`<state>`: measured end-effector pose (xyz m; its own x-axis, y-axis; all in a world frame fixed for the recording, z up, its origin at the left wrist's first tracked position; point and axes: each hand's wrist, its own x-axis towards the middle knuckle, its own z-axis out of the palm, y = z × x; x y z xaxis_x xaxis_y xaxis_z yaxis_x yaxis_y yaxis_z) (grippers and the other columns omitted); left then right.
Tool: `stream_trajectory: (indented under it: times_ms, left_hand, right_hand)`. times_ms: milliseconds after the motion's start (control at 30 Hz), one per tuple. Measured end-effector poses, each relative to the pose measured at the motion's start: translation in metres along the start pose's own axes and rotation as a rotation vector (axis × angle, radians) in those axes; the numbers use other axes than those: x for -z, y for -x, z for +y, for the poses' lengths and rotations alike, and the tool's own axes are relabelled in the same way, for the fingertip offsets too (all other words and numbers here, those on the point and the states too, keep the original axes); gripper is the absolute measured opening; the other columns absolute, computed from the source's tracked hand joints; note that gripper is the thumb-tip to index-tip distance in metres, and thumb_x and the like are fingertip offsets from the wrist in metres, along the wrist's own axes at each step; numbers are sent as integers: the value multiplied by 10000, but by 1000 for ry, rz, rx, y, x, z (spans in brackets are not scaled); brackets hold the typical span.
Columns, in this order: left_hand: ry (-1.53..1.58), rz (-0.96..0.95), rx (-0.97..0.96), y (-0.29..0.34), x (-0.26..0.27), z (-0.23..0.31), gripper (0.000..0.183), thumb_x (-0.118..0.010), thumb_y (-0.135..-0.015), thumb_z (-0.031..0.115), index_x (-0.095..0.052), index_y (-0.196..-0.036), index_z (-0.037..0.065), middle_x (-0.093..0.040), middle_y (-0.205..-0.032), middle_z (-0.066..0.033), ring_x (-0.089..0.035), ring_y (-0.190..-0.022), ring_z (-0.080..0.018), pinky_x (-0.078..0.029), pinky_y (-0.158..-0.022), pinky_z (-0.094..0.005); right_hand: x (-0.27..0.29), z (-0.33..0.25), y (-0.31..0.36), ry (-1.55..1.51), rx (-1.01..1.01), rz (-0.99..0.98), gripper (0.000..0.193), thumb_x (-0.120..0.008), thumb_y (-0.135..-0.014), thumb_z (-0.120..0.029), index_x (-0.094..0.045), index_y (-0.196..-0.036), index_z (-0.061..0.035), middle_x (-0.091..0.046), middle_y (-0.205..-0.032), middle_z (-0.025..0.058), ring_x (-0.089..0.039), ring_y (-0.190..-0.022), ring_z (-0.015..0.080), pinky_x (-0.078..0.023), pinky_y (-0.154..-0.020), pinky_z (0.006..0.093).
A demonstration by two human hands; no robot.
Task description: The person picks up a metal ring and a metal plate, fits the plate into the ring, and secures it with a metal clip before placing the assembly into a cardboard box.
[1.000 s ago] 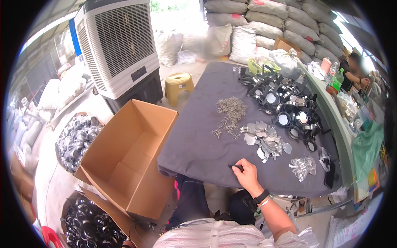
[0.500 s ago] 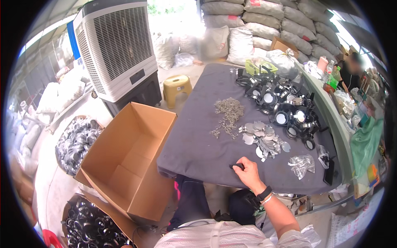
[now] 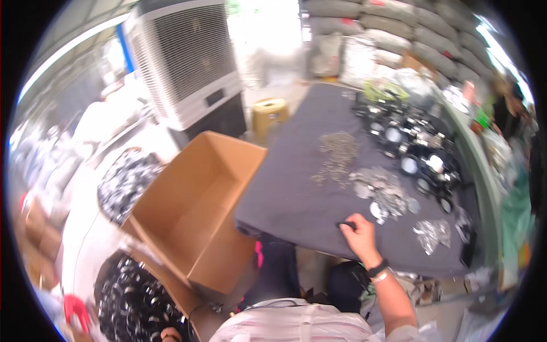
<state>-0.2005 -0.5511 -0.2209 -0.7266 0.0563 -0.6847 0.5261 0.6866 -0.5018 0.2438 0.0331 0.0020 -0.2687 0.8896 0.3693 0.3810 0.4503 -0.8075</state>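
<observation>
My right hand (image 3: 361, 238) is at the front edge of the grey-covered table (image 3: 279, 194), its fingers closed on a small black piece (image 3: 347, 224). Only part of my left hand (image 3: 170, 334) shows at the lower edge, by a box of black ring-shaped parts (image 3: 128, 296); its fingers are cut off and blurred. Beyond my right hand lies a pile of flat silvery discs (image 3: 384, 191). Small metal bits (image 3: 337, 157) are heaped farther back. Black round parts with pale faces (image 3: 410, 154) crowd the far right of the table.
An open cardboard box (image 3: 196, 205) stands left of the table, near a large air cooler (image 3: 188, 62) and a yellow stool (image 3: 269, 117). Clear plastic bags (image 3: 432, 235) lie at the table's right. Stacked sacks (image 3: 393, 28) line the back; another person (image 3: 507, 108) is at far right.
The view has swung left, so everything sits farther right and is smeared. My left hand has come into view by the box of black parts. My right hand still holds the black piece.
</observation>
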Motion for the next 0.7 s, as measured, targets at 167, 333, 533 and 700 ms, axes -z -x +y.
stream_trajectory:
  times_ms: [167, 333, 533, 700]
  left_hand:
    - [152, -225, 116, -12, 14, -4, 307, -646, -764, 309, -703, -1047, 203, -683, -1079, 10, -636, -1043, -198, -518, -871, -435]
    - [45, 74, 116, 16, 39, 20, 293, -654, -751, 281, -726, -994, 133, -694, -1040, -83, -664, -975, -243, -546, -790, -420]
    - [71, 555, -107, 46, 121, -28, 170, -748, -655, 263, -737, -751, 123, -702, -783, -75, -677, -786, -204, -520, -698, -340]
    - [387, 1259, -355, 49, 216, -77, 153, -573, -757, 88, -589, -605, 78, -585, -582, -82, -551, -444, -207, -442, -445, -308]
  right_hand:
    - [23, 14, 15, -140, -61, 46, 108, -652, -792, -33, -545, -797, -17, -507, -628, -5, -462, -563, 59, -398, -502, 235]
    - [15, 33, 11, -308, -63, -11, 107, -614, -812, 12, -524, -858, -22, -479, -658, -20, -440, -555, 35, -386, -471, 196]
    - [9, 40, 2, -161, -31, 89, 86, -581, -805, 35, -527, -861, -3, -528, -779, 28, -498, -649, 126, -430, -582, 274]
    - [9, 14, -4, 278, 109, -41, 71, -598, -805, -44, -583, -859, 1, -548, -874, 152, -541, -791, 305, -443, -725, 362]
